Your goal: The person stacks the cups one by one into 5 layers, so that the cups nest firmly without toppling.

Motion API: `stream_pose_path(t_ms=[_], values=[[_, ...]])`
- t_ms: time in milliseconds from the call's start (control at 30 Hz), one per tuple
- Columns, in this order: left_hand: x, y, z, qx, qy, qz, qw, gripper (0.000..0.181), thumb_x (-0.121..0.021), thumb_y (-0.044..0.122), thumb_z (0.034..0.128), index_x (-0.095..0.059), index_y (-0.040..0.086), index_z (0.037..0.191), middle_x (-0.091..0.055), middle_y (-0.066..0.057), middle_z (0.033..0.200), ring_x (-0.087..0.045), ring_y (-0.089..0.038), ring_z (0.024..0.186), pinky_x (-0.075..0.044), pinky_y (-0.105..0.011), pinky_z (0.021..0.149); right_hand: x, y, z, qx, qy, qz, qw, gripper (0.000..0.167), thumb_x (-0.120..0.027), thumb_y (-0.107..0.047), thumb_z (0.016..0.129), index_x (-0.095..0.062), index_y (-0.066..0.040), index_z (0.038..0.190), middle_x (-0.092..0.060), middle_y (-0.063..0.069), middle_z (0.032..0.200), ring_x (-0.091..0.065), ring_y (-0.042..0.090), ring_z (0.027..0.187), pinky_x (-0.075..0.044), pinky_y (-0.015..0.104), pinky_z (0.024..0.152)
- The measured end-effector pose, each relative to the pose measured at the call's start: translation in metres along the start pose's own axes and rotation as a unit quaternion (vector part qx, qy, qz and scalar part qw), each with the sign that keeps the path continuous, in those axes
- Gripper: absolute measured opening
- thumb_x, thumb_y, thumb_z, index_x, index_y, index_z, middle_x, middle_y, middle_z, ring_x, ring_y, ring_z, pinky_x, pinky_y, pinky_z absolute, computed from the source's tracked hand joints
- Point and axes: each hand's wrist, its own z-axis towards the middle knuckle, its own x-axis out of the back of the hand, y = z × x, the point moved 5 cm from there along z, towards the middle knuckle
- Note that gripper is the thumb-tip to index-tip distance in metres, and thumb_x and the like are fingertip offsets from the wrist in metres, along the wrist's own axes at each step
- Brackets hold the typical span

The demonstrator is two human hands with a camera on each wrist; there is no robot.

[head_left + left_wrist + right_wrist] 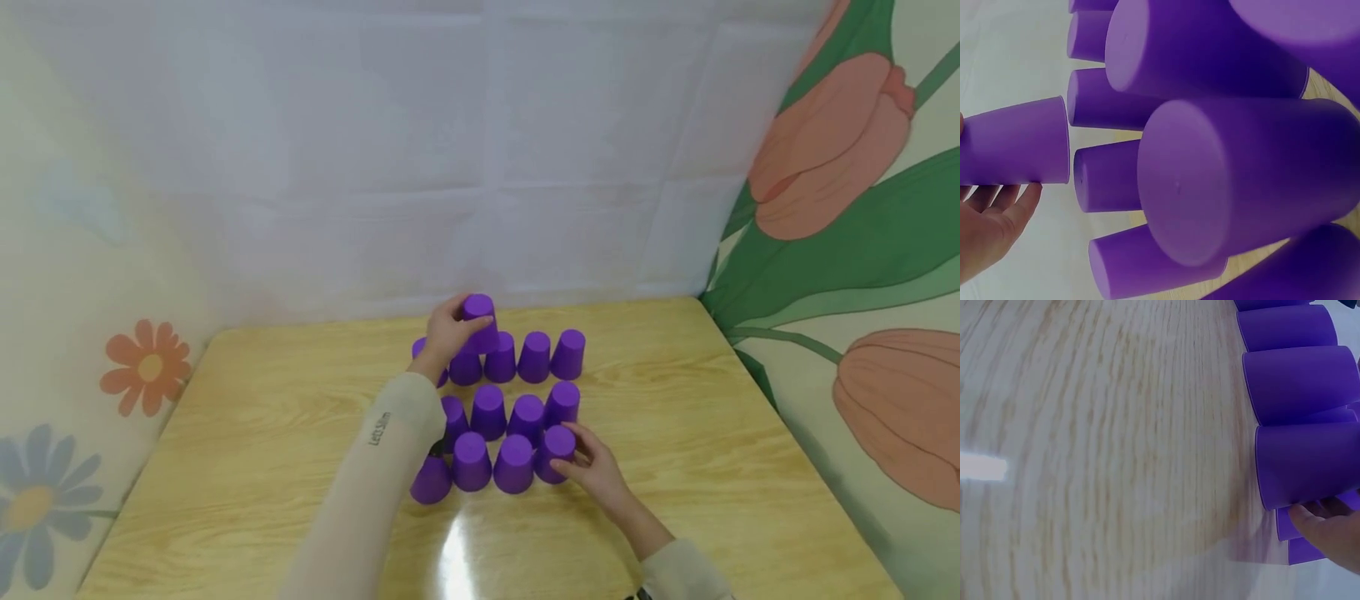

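Scanning my head feed from its left edge, I pass a painted orange flower (150, 367) and come to the left sleeve (371, 492), which runs up from the bottom of the frame and partly covers the left ends of the rows of purple cups. At centre, the left hand (446, 333) has its fingers (1024, 206) curled round one purple cup (486, 338); I judge that this side grip leaves the rim underneath unobstructed. The cup is held mouth down, and my left wrist feed shows its rim just apart from the bases of the back row (534, 358), roughly across the line between two of them. Below, in the lower middle of the frame, the middle row (488, 413) and front row (472, 463) stand close together on the bench (675, 400), all upside down, probably because the wide rim makes the steadier foot and the narrow base gives a flat top. Farther right, the right hand (597, 473) grasps the end cup (556, 451) of the front row, thumb on the near side and fingers behind; whether that cup bears fully on the wood I cannot tell. Pink tulips (832, 142) fill the right edge.
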Motion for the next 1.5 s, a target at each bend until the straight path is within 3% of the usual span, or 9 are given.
stream_pose_path(t_ms=[533, 833, 1033, 1167, 1500], values=[[0.0, -0.001, -0.003, 0.015, 0.01, 0.01, 0.9998, 0.057, -0.066, 0.015, 0.0765, -0.042, 0.002, 0.126, -0.046, -0.015, 0.122, -0.043, -0.026, 0.111, -0.035, -0.031, 0.093, -0.002, -0.001, -0.004, 0.036, 0.011, -0.02, 0.9991, 0.048, -0.066, 0.006, 0.07, -0.045, 0.013, 0.113, -0.049, 0.027, 0.109, -0.049, 0.031, 0.098, -0.039, 0.043, 0.087], [-0.001, -0.002, -0.003, 0.021, 0.01, 0.006, 0.9997, 0.061, -0.065, 0.016, 0.0775, -0.037, 0.002, 0.13, -0.04, -0.014, 0.128, -0.037, -0.026, 0.116, -0.031, -0.03, 0.096, -0.002, -0.002, -0.005, 0.019, 0.015, 0.0, 0.9997, 0.048, -0.065, 0.01, 0.069, -0.046, 0.011, 0.114, -0.048, 0.026, 0.112, -0.049, 0.025, 0.099, -0.039, 0.04, 0.089], [-0.002, -0.001, -0.003, 0.018, 0.012, -0.006, 0.9997, 0.064, -0.065, 0.015, 0.0773, -0.033, 0.002, 0.131, -0.037, -0.015, 0.13, -0.035, -0.027, 0.118, -0.03, -0.03, 0.096, 0.0, -0.002, -0.007, 0.076, -0.007, -0.011, 0.997, 0.05, -0.067, -0.004, 0.072, -0.045, 0.01, 0.115, -0.048, 0.025, 0.113, -0.048, 0.033, 0.101, -0.039, 0.044, 0.086], [-0.003, -0.002, -0.005, 0.025, 0.011, -0.019, 0.9994, 0.068, -0.066, 0.017, 0.0766, -0.031, 0.003, 0.133, -0.038, -0.016, 0.129, -0.033, -0.027, 0.118, -0.029, -0.031, 0.097, 0.001, -0.004, -0.01, 0.123, -0.02, -0.009, 0.9921, 0.05, -0.067, -0.01, 0.074, -0.047, 0.006, 0.116, -0.051, 0.019, 0.111, -0.05, 0.027, 0.098, -0.042, 0.041, 0.083], [0.003, -0.001, -0.008, 0.033, 0.013, -0.053, 0.998, 0.069, -0.067, 0.021, 0.0761, -0.03, 0.008, 0.134, -0.033, -0.015, 0.133, -0.03, -0.028, 0.12, -0.027, -0.033, 0.098, 0.004, -0.007, -0.011, 0.014, 0.01, -0.001, 0.9998, 0.051, -0.064, 0.01, 0.07, -0.045, 0.01, 0.117, -0.048, 0.023, 0.114, -0.046, 0.027, 0.102, -0.038, 0.039, 0.089]])
